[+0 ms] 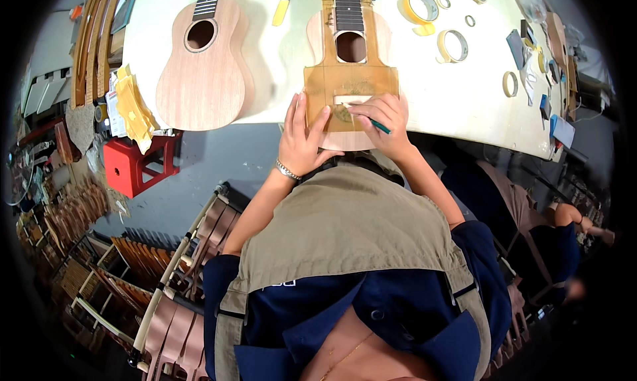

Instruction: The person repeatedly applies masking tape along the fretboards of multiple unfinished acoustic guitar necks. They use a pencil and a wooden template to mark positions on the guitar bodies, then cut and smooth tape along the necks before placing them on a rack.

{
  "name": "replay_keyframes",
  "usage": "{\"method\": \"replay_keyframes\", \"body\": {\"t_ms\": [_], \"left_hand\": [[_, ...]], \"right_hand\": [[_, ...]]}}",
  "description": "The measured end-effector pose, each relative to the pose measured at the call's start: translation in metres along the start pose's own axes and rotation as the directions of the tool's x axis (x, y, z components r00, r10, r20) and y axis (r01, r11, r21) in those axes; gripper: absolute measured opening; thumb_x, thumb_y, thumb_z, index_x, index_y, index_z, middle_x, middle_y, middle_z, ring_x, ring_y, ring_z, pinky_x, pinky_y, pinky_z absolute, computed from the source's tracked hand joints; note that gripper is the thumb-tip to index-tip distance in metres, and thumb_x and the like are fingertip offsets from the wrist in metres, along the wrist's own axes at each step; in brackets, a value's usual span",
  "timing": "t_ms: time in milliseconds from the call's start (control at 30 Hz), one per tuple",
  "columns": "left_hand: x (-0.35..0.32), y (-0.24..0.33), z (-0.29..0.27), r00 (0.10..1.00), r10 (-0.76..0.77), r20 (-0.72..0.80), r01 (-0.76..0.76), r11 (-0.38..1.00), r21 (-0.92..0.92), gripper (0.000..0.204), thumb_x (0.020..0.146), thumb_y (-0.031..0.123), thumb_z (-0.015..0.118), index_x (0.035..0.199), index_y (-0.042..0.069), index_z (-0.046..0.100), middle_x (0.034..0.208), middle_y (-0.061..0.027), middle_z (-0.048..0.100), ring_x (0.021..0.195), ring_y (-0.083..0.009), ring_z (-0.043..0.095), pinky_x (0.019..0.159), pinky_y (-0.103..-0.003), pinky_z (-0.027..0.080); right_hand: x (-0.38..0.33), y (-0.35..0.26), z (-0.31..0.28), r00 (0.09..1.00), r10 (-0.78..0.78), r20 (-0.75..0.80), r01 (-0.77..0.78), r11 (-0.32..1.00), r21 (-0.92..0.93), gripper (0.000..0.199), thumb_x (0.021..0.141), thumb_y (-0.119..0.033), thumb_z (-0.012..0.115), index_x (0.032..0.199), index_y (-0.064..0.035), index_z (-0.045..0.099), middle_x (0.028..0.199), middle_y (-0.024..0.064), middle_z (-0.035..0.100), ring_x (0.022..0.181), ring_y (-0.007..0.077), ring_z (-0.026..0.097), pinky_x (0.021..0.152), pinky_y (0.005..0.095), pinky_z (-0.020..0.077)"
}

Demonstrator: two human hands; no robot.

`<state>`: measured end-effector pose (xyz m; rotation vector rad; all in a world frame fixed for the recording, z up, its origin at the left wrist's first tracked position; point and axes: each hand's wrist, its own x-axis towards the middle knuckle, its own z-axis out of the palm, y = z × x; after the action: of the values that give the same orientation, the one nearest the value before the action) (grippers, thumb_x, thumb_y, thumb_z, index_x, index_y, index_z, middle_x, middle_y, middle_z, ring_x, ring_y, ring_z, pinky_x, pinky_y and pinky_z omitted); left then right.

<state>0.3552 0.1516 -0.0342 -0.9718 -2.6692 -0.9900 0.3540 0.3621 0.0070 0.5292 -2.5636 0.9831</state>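
Note:
An unfinished pale wooden ukulele (352, 141) lies in front of me on the table, neck pointing away. An amber, see-through template (318, 82) covers the lower part of its top and runs up along both sides of the fretboard. A small rectangular slot in the template bares pale wood. My left hand (305, 132) rests with fingers spread on the template's left side and the ukulele's edge. In my right hand (386, 121), a slim green pen-like tool (379, 125) is pinched, its tip at the slot. I cannot make out exactly which tool it is.
A second unfinished ukulele (202, 69) lies to the left, with a yellow-handled blade tool (282, 8) between the two. Several tape rolls (453, 46) are on the right. A red stool (136, 165) stands below the table's left edge. Another person (531, 222) is at the right.

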Motion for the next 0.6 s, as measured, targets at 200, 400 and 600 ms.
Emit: {"method": "replay_keyframes", "body": {"t_ms": [200,400,600], "left_hand": [[-0.001,0.001,0.001,1.000,-0.020,0.017,0.020,1.000,0.007,0.088,0.062,0.054,0.072,0.132,0.010,0.043,0.140,-0.0291,0.021,0.124,-0.0488,0.029,0.098,-0.050,0.036],[0.000,0.002,0.003,1.000,-0.014,0.024,0.014,1.000,-0.011,0.087,0.064,0.055,0.071,0.131,0.007,0.044,0.140,-0.0294,0.021,0.125,-0.0476,0.027,0.101,-0.050,0.032],[-0.004,0.001,-0.002,0.997,-0.049,0.055,0.050,0.999,-0.013,0.090,0.062,0.054,0.073,0.133,0.009,0.041,0.140,-0.0293,0.019,0.127,-0.0470,0.026,0.102,-0.050,0.029]], "right_hand": [[0.016,0.001,-0.010,0.997,0.046,0.058,-0.029,0.965,-0.261,0.012,0.069,-0.012,0.071,0.078,-0.0127,0.064,0.075,-0.0014,0.061,0.074,0.0189,0.052,0.067,0.0319,0.0368],[0.022,0.004,-0.005,0.946,0.283,0.161,-0.272,0.958,-0.089,0.003,0.075,-0.011,0.067,0.077,-0.0108,0.065,0.077,-0.0024,0.064,0.077,0.0163,0.054,0.078,0.0334,0.0352],[0.011,0.020,-0.012,0.909,0.340,-0.241,-0.362,0.931,-0.055,0.013,0.080,-0.004,0.060,0.091,-0.0087,0.064,0.086,0.0039,0.066,0.085,0.0232,0.057,0.084,0.0373,0.0373]]}}
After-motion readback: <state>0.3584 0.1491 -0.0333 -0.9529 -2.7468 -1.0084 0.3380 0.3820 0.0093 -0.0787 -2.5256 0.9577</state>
